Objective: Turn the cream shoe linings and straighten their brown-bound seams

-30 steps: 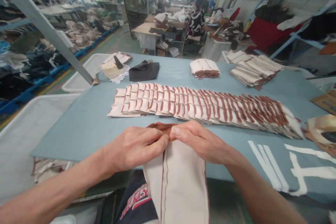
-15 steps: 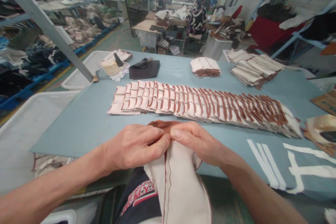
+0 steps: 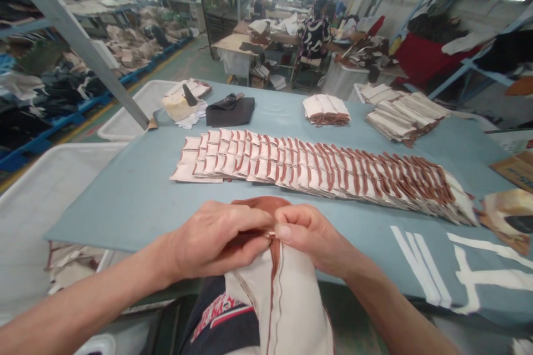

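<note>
A sewn piece (image 3: 291, 294), cream on one face and reddish brown on the other, hangs from my hands over the table's near edge. A brown-edged seam runs down its middle. My left hand (image 3: 225, 236) pinches its upper edge just left of the seam. Close beside it, my right hand (image 3: 308, 236) grips the same edge between thumb and fingers. The brown side of the piece shows behind both hands. Beyond them, a long row of overlapping cream pieces with brown edges (image 3: 300, 163) lies across the blue table (image 3: 145, 199).
Farther back are a dark folded cloth (image 3: 230, 111), a small cream stack (image 3: 326, 109) and a larger stack (image 3: 403, 111). White strips (image 3: 420, 266) lie at the right. A white bin (image 3: 29, 205) stands left, beside a metal post (image 3: 83, 39). People sit at far tables.
My hands have moved slightly down and the held edge has turned, so more of the brown side and the brown seam opening shows. Both hands keep their hold.
</note>
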`<control>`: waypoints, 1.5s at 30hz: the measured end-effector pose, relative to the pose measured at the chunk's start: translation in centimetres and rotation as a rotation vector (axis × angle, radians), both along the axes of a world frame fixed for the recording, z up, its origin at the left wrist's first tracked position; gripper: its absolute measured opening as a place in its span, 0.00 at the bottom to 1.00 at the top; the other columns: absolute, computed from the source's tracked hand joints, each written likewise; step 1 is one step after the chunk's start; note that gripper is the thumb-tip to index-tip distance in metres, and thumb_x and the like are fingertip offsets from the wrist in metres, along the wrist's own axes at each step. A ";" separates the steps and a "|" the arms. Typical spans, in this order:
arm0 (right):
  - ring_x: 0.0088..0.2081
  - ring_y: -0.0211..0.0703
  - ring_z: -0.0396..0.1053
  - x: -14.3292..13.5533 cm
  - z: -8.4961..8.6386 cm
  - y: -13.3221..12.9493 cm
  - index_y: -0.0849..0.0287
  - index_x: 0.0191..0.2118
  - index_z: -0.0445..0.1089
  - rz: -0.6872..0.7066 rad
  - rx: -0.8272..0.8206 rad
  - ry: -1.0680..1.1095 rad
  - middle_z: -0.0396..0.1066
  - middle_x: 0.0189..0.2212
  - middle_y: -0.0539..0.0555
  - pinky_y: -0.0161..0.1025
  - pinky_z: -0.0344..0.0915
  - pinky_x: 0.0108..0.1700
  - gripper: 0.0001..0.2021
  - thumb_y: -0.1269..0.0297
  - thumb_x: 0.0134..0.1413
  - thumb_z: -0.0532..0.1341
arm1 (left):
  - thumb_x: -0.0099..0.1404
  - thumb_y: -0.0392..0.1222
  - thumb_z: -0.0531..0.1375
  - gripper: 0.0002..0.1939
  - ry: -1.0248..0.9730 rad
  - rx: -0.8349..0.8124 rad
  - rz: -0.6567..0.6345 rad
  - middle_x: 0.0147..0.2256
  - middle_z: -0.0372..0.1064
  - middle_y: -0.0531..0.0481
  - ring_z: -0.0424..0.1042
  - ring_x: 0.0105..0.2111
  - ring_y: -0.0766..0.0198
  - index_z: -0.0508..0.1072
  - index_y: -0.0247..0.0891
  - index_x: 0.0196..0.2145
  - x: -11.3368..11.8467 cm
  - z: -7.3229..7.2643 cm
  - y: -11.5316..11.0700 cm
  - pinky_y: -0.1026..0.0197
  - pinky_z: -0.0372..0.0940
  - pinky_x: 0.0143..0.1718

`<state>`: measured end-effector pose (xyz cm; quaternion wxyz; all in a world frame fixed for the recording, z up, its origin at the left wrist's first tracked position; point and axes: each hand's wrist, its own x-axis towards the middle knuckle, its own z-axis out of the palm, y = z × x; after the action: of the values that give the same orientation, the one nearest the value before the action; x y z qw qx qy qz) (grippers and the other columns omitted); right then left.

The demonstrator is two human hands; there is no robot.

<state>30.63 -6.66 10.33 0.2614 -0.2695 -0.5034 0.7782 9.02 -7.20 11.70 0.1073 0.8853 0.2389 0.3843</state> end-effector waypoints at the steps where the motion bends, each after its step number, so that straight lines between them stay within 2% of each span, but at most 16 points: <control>1: 0.19 0.30 0.47 0.1 0.3 0.0 0.57 0.25 0.60 -0.010 0.071 -0.031 0.55 0.18 0.42 0.29 0.47 0.19 0.21 0.48 0.58 0.65 | 0.72 0.37 0.59 0.07 -0.015 -0.035 0.020 0.30 0.77 0.52 0.75 0.25 0.68 0.67 0.39 0.47 0.1 0.1 -0.1 0.67 0.65 0.28; 5: 0.22 0.32 0.52 0.4 2.2 0.0 0.59 0.23 0.64 -0.090 0.479 -0.227 0.58 0.20 0.45 0.30 0.50 0.24 0.12 0.66 0.56 0.60 | 0.72 0.45 0.60 0.09 0.001 -0.224 -0.019 0.27 0.75 0.53 0.69 0.22 0.70 0.69 0.37 0.42 0.1 0.9 -0.1 0.67 0.60 0.24; 7: 0.23 0.32 0.54 0.6 3.0 -0.1 0.59 0.23 0.65 -0.103 0.637 -0.292 0.60 0.20 0.45 0.30 0.52 0.25 0.10 0.70 0.55 0.58 | 0.76 0.49 0.53 0.14 0.038 -0.338 -0.105 0.27 0.73 0.53 0.67 0.22 0.70 0.70 0.36 0.37 0.0 1.4 0.2 0.67 0.60 0.25; 10: 0.23 0.31 0.57 1.0 3.8 -0.1 0.59 0.25 0.66 -0.087 0.778 -0.344 0.61 0.21 0.44 0.30 0.52 0.26 0.09 0.73 0.56 0.57 | 0.81 0.48 0.43 0.23 0.101 -0.437 -0.180 0.28 0.72 0.52 0.67 0.26 0.68 0.70 0.36 0.35 -0.2 2.4 0.6 0.66 0.61 0.31; 14: 0.23 0.31 0.58 1.6 4.1 -0.1 0.59 0.26 0.66 -0.093 0.953 -0.407 0.63 0.22 0.44 0.31 0.55 0.29 0.10 0.74 0.58 0.57 | 0.81 0.47 0.44 0.22 0.210 -0.408 -0.178 0.30 0.70 0.51 0.68 0.29 0.66 0.70 0.36 0.35 0.0 3.1 1.1 0.64 0.61 0.34; 16: 0.24 0.32 0.59 1.7 3.9 0.0 0.59 0.27 0.67 -0.105 1.028 -0.437 0.64 0.21 0.44 0.31 0.56 0.30 0.10 0.74 0.59 0.57 | 0.81 0.45 0.44 0.21 0.257 -0.320 -0.165 0.28 0.69 0.52 0.67 0.28 0.66 0.69 0.37 0.34 0.2 3.0 1.2 0.64 0.60 0.33; 19: 0.24 0.33 0.62 1.7 3.2 0.2 0.59 0.27 0.69 -0.107 1.041 -0.455 0.68 0.22 0.46 0.32 0.57 0.30 0.10 0.73 0.59 0.58 | 0.80 0.41 0.43 0.20 0.323 -0.098 -0.143 0.25 0.67 0.52 0.63 0.25 0.64 0.66 0.38 0.31 0.4 2.4 1.0 0.61 0.56 0.28; 21: 0.25 0.33 0.64 1.6 2.6 0.2 0.59 0.27 0.70 -0.095 0.990 -0.423 0.69 0.22 0.46 0.32 0.58 0.30 0.10 0.73 0.59 0.58 | 0.80 0.40 0.43 0.19 0.332 -0.049 -0.128 0.25 0.66 0.52 0.61 0.25 0.64 0.65 0.38 0.31 0.3 2.0 0.7 0.61 0.56 0.27; 27: 0.26 0.34 0.66 1.6 1.5 0.1 0.59 0.29 0.72 -0.100 0.913 -0.284 0.73 0.24 0.47 0.31 0.60 0.31 0.10 0.70 0.62 0.59 | 0.79 0.39 0.47 0.13 0.139 -0.413 -0.194 0.32 0.69 0.51 0.67 0.31 0.67 0.66 0.38 0.37 -0.1 2.0 -0.4 0.64 0.63 0.38; 29: 0.27 0.34 0.67 1.8 1.2 0.2 0.59 0.30 0.72 -0.101 0.955 -0.331 0.74 0.25 0.48 0.32 0.60 0.33 0.10 0.69 0.64 0.59 | 0.79 0.38 0.49 0.11 0.129 -0.430 -0.180 0.33 0.71 0.49 0.68 0.35 0.64 0.68 0.37 0.39 -0.2 2.1 -0.3 0.62 0.64 0.41; 31: 0.27 0.35 0.68 1.9 0.9 0.2 0.58 0.30 0.72 -0.100 1.024 -0.413 0.75 0.26 0.49 0.34 0.60 0.34 0.10 0.69 0.65 0.59 | 0.77 0.36 0.52 0.09 0.206 -0.359 -0.150 0.35 0.72 0.47 0.68 0.38 0.61 0.71 0.37 0.40 -0.4 2.4 0.0 0.59 0.63 0.43; 34: 0.28 0.36 0.68 2.0 0.8 0.0 0.58 0.31 0.72 -0.102 1.110 -0.473 0.76 0.27 0.50 0.35 0.60 0.35 0.10 0.69 0.65 0.59 | 0.76 0.35 0.54 0.07 0.351 -0.278 -0.119 0.35 0.74 0.48 0.68 0.36 0.60 0.73 0.38 0.40 -0.6 3.0 0.3 0.59 0.61 0.39; 39: 0.31 0.40 0.72 1.9 2.1 -0.7 0.58 0.31 0.72 -0.078 1.205 -0.525 0.77 0.28 0.52 0.37 0.60 0.37 0.11 0.70 0.67 0.57 | 0.71 0.32 0.55 0.07 0.370 -0.483 -0.051 0.33 0.72 0.54 0.70 0.31 0.67 0.73 0.38 0.43 0.2 4.2 -0.7 0.64 0.60 0.33; 43: 0.30 0.41 0.71 2.2 3.3 -1.4 0.57 0.29 0.71 -0.089 1.304 -0.660 0.76 0.27 0.52 0.39 0.58 0.36 0.12 0.70 0.66 0.57 | 0.64 0.29 0.54 0.09 0.334 -0.553 0.086 0.27 0.67 0.56 0.66 0.28 0.66 0.72 0.38 0.34 1.4 4.8 -2.1 0.65 0.59 0.30; 45: 0.29 0.42 0.70 2.4 3.5 -1.7 0.58 0.28 0.71 -0.105 1.327 -0.690 0.76 0.26 0.52 0.40 0.58 0.35 0.13 0.69 0.65 0.57 | 0.65 0.31 0.55 0.08 0.287 -0.602 0.125 0.26 0.67 0.56 0.67 0.29 0.66 0.71 0.39 0.32 1.7 4.8 -2.4 0.66 0.60 0.31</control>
<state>33.01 -8.34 13.87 0.2332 -0.3079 -0.9068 0.1688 10.77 -9.63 16.54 0.3054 0.8425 0.4084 0.1737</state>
